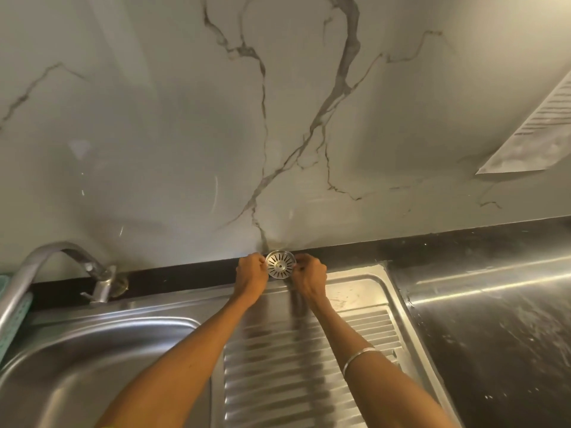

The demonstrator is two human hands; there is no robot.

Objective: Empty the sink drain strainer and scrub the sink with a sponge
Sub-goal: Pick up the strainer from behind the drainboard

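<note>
Two forearms of yours run up from the bottom edge, at about 6 o'clock, and converge toward the middle of the view. A thin silver bangle (358, 360) circles your right forearm. Under them lies the ribbed steel drainboard (355, 332), and at 8 o'clock the sink basin (102, 359) curves away, its drain out of sight. At 3 to 4 o'clock a dark, shiny countertop (494, 335) shows pale streaks and specks.

Farther out, near the centre, your left hand (251, 274) and right hand (309, 278) meet at the back of the drainboard. Between them you hold the drain strainer (280, 264), a round slotted metal disc with a small hub, tipped up so its face looks toward you. Each hand pinches one side of its rim with the fingertips; the left takes the 9 o'clock edge, the right the 3 o'clock edge. Whether its lower edge touches the steel you cannot tell.

At 9 o'clock the curved metal tap (61, 257) stands on the black ledge (185, 274), with a teal mat (15, 319) at the far left edge. Beyond everything rises the marble-veined wall (185, 118), and a pale ribbed panel (531, 134) angles in at 2 o'clock.
</note>
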